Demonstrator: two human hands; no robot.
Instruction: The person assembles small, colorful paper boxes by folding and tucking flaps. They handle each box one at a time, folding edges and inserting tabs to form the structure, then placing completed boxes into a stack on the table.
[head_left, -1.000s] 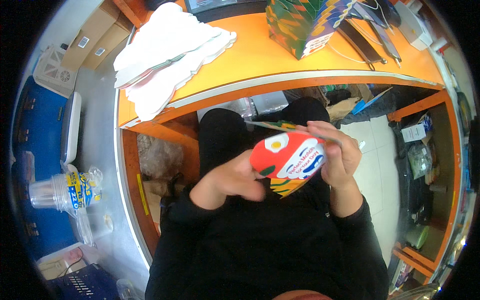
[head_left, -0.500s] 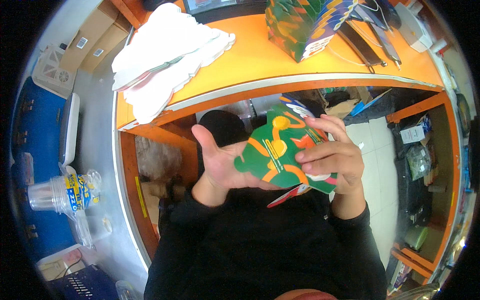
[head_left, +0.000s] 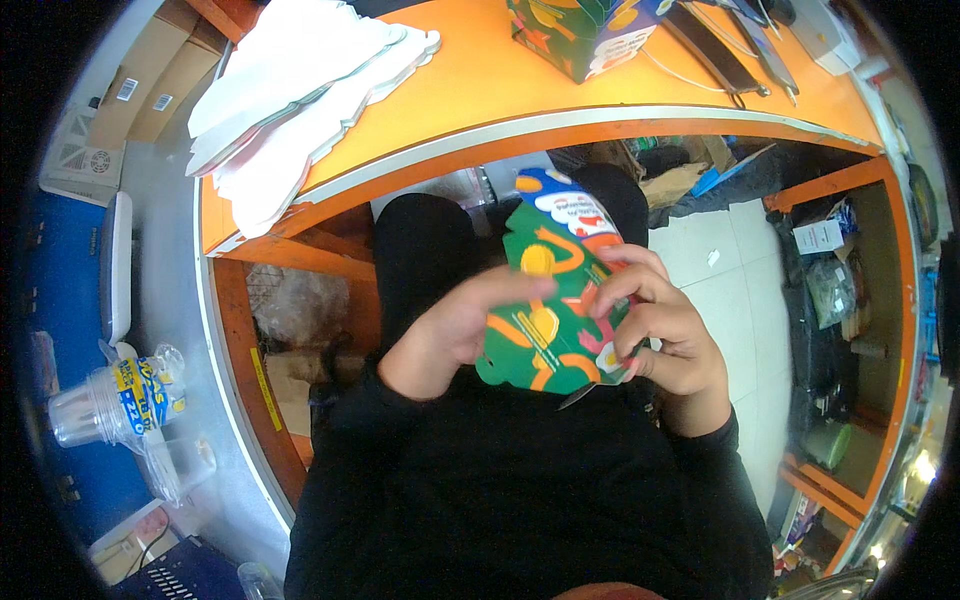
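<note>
A green printed cardboard carton (head_left: 556,345), with orange and yellow shapes and a blue and white end panel, is held partly folded above my lap. My left hand (head_left: 435,335) grips its left side, the blurred thumb across the front and the other fingers hidden behind. On the right edge my right hand (head_left: 680,335) is closed, its bent fingers pressing on the printed face near the lower corner. Beyond, on the orange table (head_left: 470,85), stand similar printed cartons (head_left: 575,40) and a fanned stack of flat white-backed card blanks (head_left: 290,85).
Black straps or flat devices with cables (head_left: 712,45) lie at the table's right. To the left, a sleeve of clear plastic cups (head_left: 115,400) rests on a grey surface. Under the table are plastic bags (head_left: 300,305); a shelf with bags and boxes (head_left: 825,290) stands right.
My left hand has gone from an open, spread palm under the carton to a grip with its thumb over the front. The carton has turned more upright, and the view has shifted slightly.
</note>
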